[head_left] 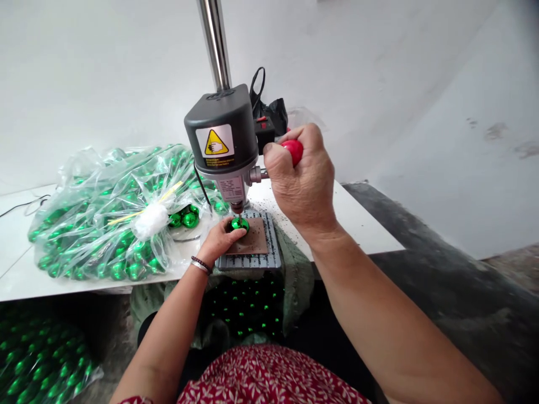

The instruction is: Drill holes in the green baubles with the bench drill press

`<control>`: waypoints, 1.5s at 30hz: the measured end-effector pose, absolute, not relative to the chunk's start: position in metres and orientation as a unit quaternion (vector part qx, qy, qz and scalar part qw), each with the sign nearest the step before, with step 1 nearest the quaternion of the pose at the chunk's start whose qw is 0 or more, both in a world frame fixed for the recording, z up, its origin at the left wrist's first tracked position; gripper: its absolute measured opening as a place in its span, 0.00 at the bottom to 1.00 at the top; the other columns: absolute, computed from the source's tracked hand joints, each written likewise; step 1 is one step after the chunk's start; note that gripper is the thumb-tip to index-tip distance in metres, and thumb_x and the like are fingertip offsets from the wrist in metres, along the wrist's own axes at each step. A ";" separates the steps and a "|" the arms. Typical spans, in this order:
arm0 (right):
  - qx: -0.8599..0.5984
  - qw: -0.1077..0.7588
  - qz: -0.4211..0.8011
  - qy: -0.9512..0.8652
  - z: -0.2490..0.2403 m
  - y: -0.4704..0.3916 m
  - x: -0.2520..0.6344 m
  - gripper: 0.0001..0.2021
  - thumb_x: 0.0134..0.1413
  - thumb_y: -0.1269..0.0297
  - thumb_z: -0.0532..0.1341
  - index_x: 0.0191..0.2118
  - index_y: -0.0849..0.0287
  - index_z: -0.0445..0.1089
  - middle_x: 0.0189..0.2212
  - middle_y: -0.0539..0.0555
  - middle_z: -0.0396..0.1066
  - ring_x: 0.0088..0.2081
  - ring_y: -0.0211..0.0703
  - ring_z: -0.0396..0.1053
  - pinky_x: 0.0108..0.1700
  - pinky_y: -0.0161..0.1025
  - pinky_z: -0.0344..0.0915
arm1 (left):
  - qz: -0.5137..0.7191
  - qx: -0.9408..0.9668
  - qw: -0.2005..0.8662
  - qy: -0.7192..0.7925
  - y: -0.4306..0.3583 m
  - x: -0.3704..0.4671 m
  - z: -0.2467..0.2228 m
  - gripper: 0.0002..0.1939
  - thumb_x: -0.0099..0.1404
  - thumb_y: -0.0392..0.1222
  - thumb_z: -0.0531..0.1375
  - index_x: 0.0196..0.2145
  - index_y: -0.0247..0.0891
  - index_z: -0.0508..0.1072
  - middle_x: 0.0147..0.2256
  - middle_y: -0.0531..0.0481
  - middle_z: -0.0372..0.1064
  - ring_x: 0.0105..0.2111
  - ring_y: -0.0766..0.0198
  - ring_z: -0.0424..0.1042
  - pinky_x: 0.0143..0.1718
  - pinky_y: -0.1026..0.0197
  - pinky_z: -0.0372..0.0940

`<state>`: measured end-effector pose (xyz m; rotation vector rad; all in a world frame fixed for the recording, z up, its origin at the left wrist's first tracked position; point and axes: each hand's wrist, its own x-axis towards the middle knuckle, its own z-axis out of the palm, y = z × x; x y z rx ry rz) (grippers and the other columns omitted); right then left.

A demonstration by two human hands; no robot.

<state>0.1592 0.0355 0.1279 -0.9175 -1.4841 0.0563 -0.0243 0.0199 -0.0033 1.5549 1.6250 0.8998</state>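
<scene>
My left hand [220,240] grips a shiny green ball [240,225] between thumb and fingers, on a brown board [255,238] that lies on the grey slotted base [273,247] of a drill press. Straight above the ball is the drill press head [222,132], its bit down at the top of the ball; whether it has gone in I cannot tell. Around the red knob [292,151] of the press lever my right hand [304,179] is closed. Dark shavings are scattered over the board and base.
A clear plastic bag [101,193] full of green balls covers the left of the white table [357,221]. Several loose balls [190,217] lie beside it. Below the table edge, a green sack [297,286] and another bag [42,359] hold more balls. Behind the press sits a black bag [278,112].
</scene>
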 end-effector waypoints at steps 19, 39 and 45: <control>-0.481 0.613 0.076 -0.623 0.143 0.022 0.159 0.13 0.56 0.52 0.56 0.32 0.57 0.60 0.27 0.47 0.63 0.26 0.29 0.60 0.29 0.31 0.59 | 0.296 0.662 0.233 0.648 0.004 -0.011 -0.014 0.29 0.56 0.47 0.65 0.56 0.40 0.70 0.40 0.48 0.77 0.42 0.56 0.74 0.47 0.56 0.67; -0.428 0.602 -0.078 -0.670 0.109 0.000 0.167 0.08 0.54 0.62 0.55 0.27 0.57 0.60 0.18 0.47 0.61 0.21 0.32 0.58 0.26 0.33 0.57 | 0.285 0.663 0.207 0.660 0.001 -0.010 -0.019 0.31 0.57 0.49 0.65 0.57 0.40 0.69 0.45 0.45 0.75 0.45 0.53 0.73 0.49 0.55 0.65; -0.417 0.619 -0.090 -0.659 0.086 -0.003 0.165 0.06 0.56 0.62 0.56 0.30 0.57 0.63 0.22 0.48 0.66 0.22 0.33 0.61 0.26 0.33 0.58 | 0.278 0.663 0.200 0.666 0.000 -0.010 -0.018 0.30 0.57 0.51 0.65 0.56 0.41 0.70 0.43 0.45 0.76 0.44 0.52 0.73 0.48 0.54 0.65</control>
